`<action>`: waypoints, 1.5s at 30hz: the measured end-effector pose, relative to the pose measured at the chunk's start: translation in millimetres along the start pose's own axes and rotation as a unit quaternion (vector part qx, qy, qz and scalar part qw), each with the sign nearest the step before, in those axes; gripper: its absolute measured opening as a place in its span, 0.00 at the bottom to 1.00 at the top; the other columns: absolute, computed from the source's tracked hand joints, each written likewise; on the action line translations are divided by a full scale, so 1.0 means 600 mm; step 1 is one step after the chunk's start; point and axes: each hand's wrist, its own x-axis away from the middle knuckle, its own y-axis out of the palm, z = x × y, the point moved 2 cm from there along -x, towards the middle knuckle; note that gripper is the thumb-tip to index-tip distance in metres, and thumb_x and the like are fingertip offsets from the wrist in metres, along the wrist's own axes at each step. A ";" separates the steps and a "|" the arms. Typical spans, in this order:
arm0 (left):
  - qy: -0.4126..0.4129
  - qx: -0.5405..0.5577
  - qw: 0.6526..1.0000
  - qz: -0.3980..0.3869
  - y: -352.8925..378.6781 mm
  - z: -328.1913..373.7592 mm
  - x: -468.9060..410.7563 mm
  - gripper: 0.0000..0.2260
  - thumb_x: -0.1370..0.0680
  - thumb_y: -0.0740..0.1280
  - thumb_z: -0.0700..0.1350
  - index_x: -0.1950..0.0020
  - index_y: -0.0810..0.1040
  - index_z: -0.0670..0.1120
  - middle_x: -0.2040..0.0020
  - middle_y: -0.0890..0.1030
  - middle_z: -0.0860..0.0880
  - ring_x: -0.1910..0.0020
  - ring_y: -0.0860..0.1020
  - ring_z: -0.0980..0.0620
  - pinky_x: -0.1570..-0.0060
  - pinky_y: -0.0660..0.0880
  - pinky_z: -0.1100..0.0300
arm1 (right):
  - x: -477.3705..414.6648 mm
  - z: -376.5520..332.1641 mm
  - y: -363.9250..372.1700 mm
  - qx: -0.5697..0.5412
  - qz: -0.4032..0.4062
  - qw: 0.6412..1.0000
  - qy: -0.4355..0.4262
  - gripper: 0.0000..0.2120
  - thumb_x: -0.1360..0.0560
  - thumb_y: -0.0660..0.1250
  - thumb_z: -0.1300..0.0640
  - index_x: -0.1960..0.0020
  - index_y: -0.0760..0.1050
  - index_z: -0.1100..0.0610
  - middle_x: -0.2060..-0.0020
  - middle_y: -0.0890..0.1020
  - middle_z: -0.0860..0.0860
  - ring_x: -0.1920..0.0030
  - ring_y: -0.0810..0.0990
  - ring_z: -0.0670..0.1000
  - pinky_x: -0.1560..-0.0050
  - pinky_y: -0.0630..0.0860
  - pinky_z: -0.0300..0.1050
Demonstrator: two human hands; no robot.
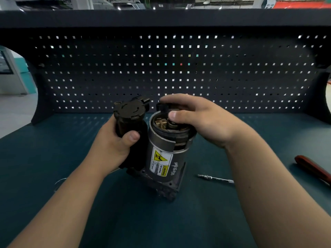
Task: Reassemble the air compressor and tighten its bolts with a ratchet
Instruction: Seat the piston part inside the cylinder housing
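The air compressor (161, 158) stands tilted on the green bench, a grey motor cylinder with a yellow warning label beside a black canister (128, 113). My left hand (114, 145) grips the black canister from the left, thumb across its front. The motor's top is open, showing brass brush parts (161, 123). My right hand (193, 119) reaches over that open end, its fingers and thumb pinching a small black part (162, 107) at the rim. The ratchet's red handle (313, 170) lies at the right edge.
A thin metal bit or extension (215, 178) lies on the green mat (179, 221) right of the compressor. A clear ring-like item (60, 183) sits at the left near my forearm. A dark pegboard (179, 72) closes the back of the bench.
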 end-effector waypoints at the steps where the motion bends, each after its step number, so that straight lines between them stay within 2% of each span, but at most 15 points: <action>1: -0.001 -0.002 1.000 0.002 0.000 0.000 -0.001 0.43 0.50 0.64 0.82 0.46 0.76 0.54 0.52 0.84 0.59 0.51 0.81 0.60 0.53 0.75 0.62 | -0.006 -0.008 -0.003 0.030 0.003 1.000 0.007 0.18 0.33 0.69 0.49 0.42 0.78 0.44 0.49 0.84 0.45 0.49 0.82 0.43 0.48 0.76 0.39; 4: 0.010 -0.016 1.000 0.010 0.006 0.007 -0.004 0.35 0.45 0.65 0.80 0.48 0.76 0.59 0.53 0.82 0.65 0.52 0.80 0.64 0.55 0.75 0.68 | -0.024 -0.039 0.005 0.124 0.041 0.991 -0.006 0.25 0.31 0.68 0.40 0.36 0.74 0.44 0.46 0.80 0.40 0.48 0.79 0.38 0.48 0.74 0.35; 6: 0.011 -0.024 0.999 0.021 0.008 0.012 -0.006 0.28 0.43 0.65 0.78 0.51 0.75 0.63 0.56 0.81 0.68 0.53 0.80 0.66 0.60 0.72 0.74 | -0.028 -0.053 0.021 0.229 0.027 0.973 -0.015 0.27 0.28 0.65 0.36 0.32 0.70 0.44 0.42 0.78 0.40 0.46 0.77 0.40 0.49 0.71 0.36; 10: 0.008 -0.031 0.999 0.022 0.006 0.011 -0.005 0.29 0.45 0.63 0.81 0.51 0.74 0.65 0.56 0.80 0.69 0.56 0.79 0.70 0.62 0.71 0.76 | -0.031 -0.047 0.040 0.313 -0.045 0.949 0.026 0.36 0.26 0.59 0.33 0.24 0.55 0.45 0.29 0.69 0.44 0.34 0.71 0.47 0.40 0.66 0.42; 13: 0.004 -0.035 0.999 0.016 0.007 0.003 -0.008 0.20 0.38 0.65 0.69 0.50 0.74 0.63 0.55 0.80 0.70 0.55 0.78 0.70 0.60 0.72 0.75 | -0.041 -0.053 0.039 0.361 -0.096 0.926 0.046 0.40 0.28 0.61 0.31 0.23 0.52 0.46 0.27 0.65 0.45 0.31 0.68 0.49 0.33 0.64 0.46; 16: -0.001 -0.030 0.999 0.019 0.005 -0.003 -0.009 0.22 0.38 0.66 0.72 0.49 0.74 0.63 0.55 0.80 0.70 0.55 0.78 0.70 0.55 0.75 0.68 | -0.043 -0.067 0.018 0.345 -0.096 0.933 0.042 0.31 0.28 0.62 0.33 0.29 0.66 0.45 0.36 0.74 0.42 0.39 0.74 0.44 0.41 0.70 0.40; 18: -0.008 -0.032 0.999 0.024 0.003 -0.004 -0.008 0.29 0.42 0.64 0.79 0.50 0.73 0.62 0.56 0.80 0.71 0.56 0.77 0.72 0.58 0.73 0.74 | -0.039 -0.068 -0.014 0.294 -0.047 0.954 0.024 0.22 0.27 0.65 0.37 0.36 0.74 0.43 0.44 0.79 0.38 0.46 0.78 0.39 0.47 0.71 0.36; 20: -0.023 -0.038 0.999 0.027 0.000 -0.010 -0.010 0.25 0.40 0.63 0.76 0.52 0.73 0.62 0.58 0.79 0.73 0.57 0.77 0.74 0.63 0.71 0.77 | -0.032 -0.061 -0.042 0.265 -0.039 0.963 0.011 0.21 0.29 0.70 0.41 0.38 0.75 0.44 0.47 0.81 0.38 0.47 0.79 0.36 0.45 0.72 0.36; 22: -0.032 -0.034 0.998 0.030 -0.003 -0.017 -0.012 0.22 0.39 0.62 0.72 0.52 0.73 0.62 0.58 0.79 0.73 0.57 0.77 0.74 0.63 0.71 0.76 | -0.028 -0.050 -0.046 0.253 -0.080 0.964 0.023 0.27 0.35 0.71 0.42 0.36 0.74 0.43 0.44 0.81 0.39 0.44 0.79 0.38 0.40 0.73 0.39; 25: -0.033 -0.011 0.999 0.029 -0.006 -0.022 -0.012 0.35 0.46 0.62 0.82 0.50 0.74 0.59 0.56 0.80 0.70 0.55 0.78 0.71 0.61 0.72 0.75 | -0.031 -0.034 -0.032 0.288 -0.124 0.949 0.039 0.33 0.35 0.71 0.42 0.31 0.71 0.43 0.40 0.79 0.40 0.40 0.77 0.40 0.34 0.71 0.45; 28: -0.032 0.003 0.999 0.026 -0.007 -0.022 -0.011 0.40 0.49 0.60 0.83 0.50 0.74 0.57 0.58 0.82 0.60 0.56 0.79 0.71 0.63 0.71 0.76 | -0.036 -0.032 -0.024 0.269 -0.137 0.952 0.038 0.27 0.29 0.73 0.48 0.31 0.71 0.44 0.36 0.75 0.39 0.38 0.74 0.39 0.32 0.68 0.45; 31: -0.028 0.017 0.999 0.023 -0.006 -0.023 -0.011 0.41 0.49 0.61 0.83 0.48 0.74 0.55 0.56 0.82 0.59 0.57 0.79 0.70 0.61 0.72 0.75 | -0.034 -0.038 -0.026 0.296 -0.150 0.943 0.025 0.24 0.28 0.72 0.51 0.33 0.73 0.45 0.35 0.74 0.37 0.36 0.72 0.39 0.32 0.67 0.42; 36: -0.023 0.023 0.999 -0.021 0.009 -0.026 -0.010 0.49 0.47 0.61 0.82 0.42 0.77 0.45 0.53 0.84 0.54 0.52 0.81 0.63 0.57 0.74 0.71 | -0.026 -0.059 -0.045 0.340 -0.181 0.922 0.044 0.32 0.36 0.70 0.42 0.32 0.71 0.40 0.59 0.76 0.26 0.57 0.74 0.27 0.50 0.67 0.35; 42: -0.031 0.046 0.996 -0.066 0.028 -0.026 -0.004 0.46 0.43 0.63 0.80 0.41 0.78 0.45 0.47 0.84 0.49 0.45 0.81 0.50 0.49 0.76 0.55 | -0.019 -0.077 -0.052 0.400 -0.223 0.887 0.063 0.36 0.42 0.71 0.31 0.35 0.71 0.34 0.64 0.74 0.20 0.60 0.72 0.23 0.52 0.67 0.34; 45: -0.037 0.053 0.996 -0.065 0.028 -0.024 -0.002 0.47 0.44 0.64 0.80 0.41 0.78 0.45 0.46 0.84 0.48 0.44 0.81 0.49 0.48 0.76 0.54 | -0.015 -0.091 -0.048 0.429 -0.229 0.871 0.074 0.38 0.46 0.67 0.30 0.35 0.70 0.32 0.63 0.76 0.22 0.58 0.77 0.29 0.49 0.70 0.37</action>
